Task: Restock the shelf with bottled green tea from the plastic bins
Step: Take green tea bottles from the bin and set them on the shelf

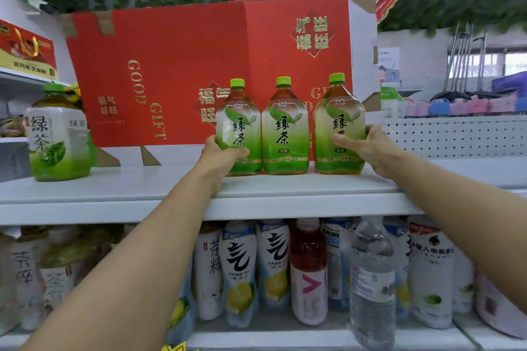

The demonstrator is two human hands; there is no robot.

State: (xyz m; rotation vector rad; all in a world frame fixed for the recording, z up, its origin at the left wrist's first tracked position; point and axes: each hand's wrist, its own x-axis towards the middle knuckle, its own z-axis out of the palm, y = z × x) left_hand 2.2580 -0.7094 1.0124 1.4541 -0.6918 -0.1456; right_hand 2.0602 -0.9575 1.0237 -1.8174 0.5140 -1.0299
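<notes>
Three green tea bottles with lime caps stand in a row on the white top shelf. My left hand grips the lower part of the left bottle. The middle bottle stands between them, touched by neither hand. My right hand grips the right bottle, thumb across its front label. A fourth green tea bottle stands apart at the shelf's far left. The plastic bins are out of view.
A large red gift carton stands right behind the bottles. The shelf below is packed with assorted drink bottles. A white perforated panel lies to the right, with brooms and goods beyond. Leafy decoration hangs overhead.
</notes>
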